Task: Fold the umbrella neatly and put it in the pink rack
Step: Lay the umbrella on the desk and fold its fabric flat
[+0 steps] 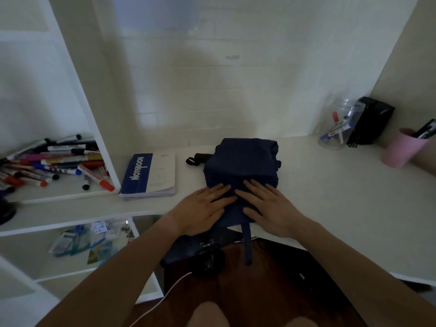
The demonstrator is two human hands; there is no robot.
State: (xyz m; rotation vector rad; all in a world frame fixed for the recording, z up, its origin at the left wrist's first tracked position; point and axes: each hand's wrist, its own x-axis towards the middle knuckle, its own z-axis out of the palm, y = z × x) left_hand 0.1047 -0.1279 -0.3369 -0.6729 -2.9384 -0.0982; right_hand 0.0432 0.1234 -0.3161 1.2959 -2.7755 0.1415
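A dark navy umbrella (240, 161) lies collapsed on the white desk (330, 197), its cloth spread in a rough square. Its black handle with a wrist loop (198, 158) pokes out at the left. A navy strap (247, 241) hangs over the desk's front edge. My left hand (203, 206) and my right hand (266, 204) lie flat on the near part of the cloth, fingers spread, pressing it down. A pink cup-shaped rack (398, 149) stands at the far right of the desk with dark pens in it.
A blue and white notebook (148, 175) lies left of the umbrella. Several markers (54, 164) fill the left shelf. A clear jar of markers (337, 126) and a black case (370, 121) stand at the back right. A dark chair and white cable (162, 300) sit below the desk.
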